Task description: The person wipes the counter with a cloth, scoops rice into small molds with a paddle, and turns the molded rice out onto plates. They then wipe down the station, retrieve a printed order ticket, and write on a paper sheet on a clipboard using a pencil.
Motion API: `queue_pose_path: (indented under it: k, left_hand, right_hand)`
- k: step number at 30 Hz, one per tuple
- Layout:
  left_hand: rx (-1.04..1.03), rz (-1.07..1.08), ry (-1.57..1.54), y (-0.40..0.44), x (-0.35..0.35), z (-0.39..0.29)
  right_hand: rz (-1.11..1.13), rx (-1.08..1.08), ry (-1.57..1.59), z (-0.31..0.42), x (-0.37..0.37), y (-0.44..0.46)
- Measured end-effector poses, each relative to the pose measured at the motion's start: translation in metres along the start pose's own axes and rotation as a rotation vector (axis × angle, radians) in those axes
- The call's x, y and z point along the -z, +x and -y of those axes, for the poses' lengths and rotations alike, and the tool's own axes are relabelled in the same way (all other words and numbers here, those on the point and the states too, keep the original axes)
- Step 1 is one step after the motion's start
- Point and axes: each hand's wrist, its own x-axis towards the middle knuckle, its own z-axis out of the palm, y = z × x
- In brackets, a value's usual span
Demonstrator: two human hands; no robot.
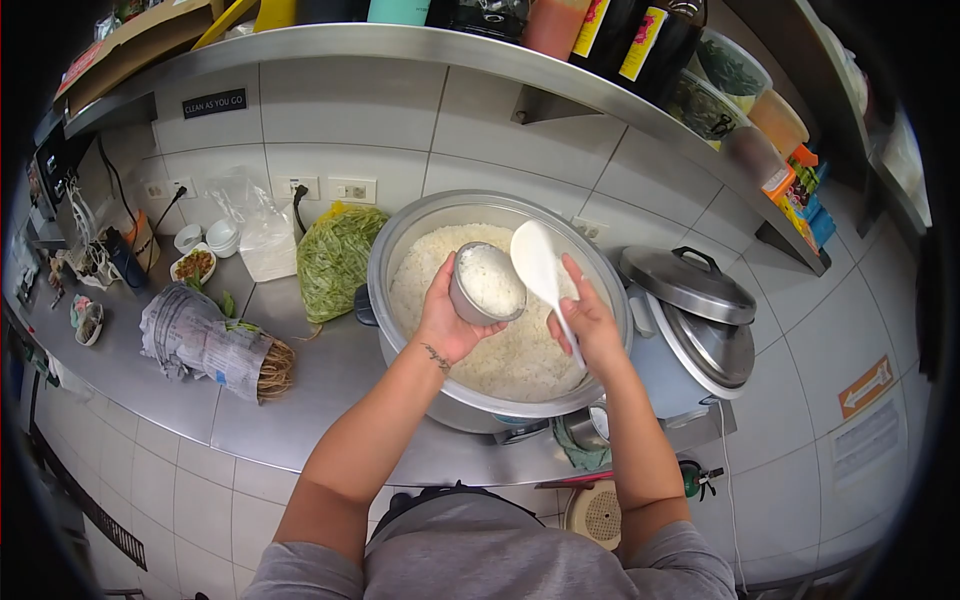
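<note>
Left hand clamps rice-filled cup over pot, presumably to catch spills. Right hand clamps paddle alongside.

- Rice: white
- Rice paddle: plain white
- Cup: silver-grey
- Large pot: silver-grey rim
- Bagged greens: light green, yellow near the top
- Roots: brown
- Newspaper wrap: pale grey, darker print
- Shirt: grey
- Wall tiles: off-white, grid of darker lines
- Wall sign: black, white lettering
- Arrow sign: orange, white arrow
- Tumbler: turquoise
- Bottles: dark, yellow labels with pinkish-red marks
- Cloth: green
</note>
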Motion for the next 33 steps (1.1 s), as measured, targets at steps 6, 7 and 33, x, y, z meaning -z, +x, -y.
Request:
queue_pose_path:
  k: [6,7,33]
  left_hand:
    - [0.033,0.026,0.036,-0.001,-0.001,0.002]
    - [0.017,-0.002,0.080,-0.001,-0.001,0.004]
    - [-0.067,-0.124,0.041,0.009,0.004,0.011]
  right_hand:
    - [-0.036,0.174,-0.657,-0.036,-0.036,-0.005]
    - [-0.065,0.137,-0.754,-0.032,-0.042,-0.008]
    - [-0.169,-0.040,-0.381,0.010,0.050,-0.014]
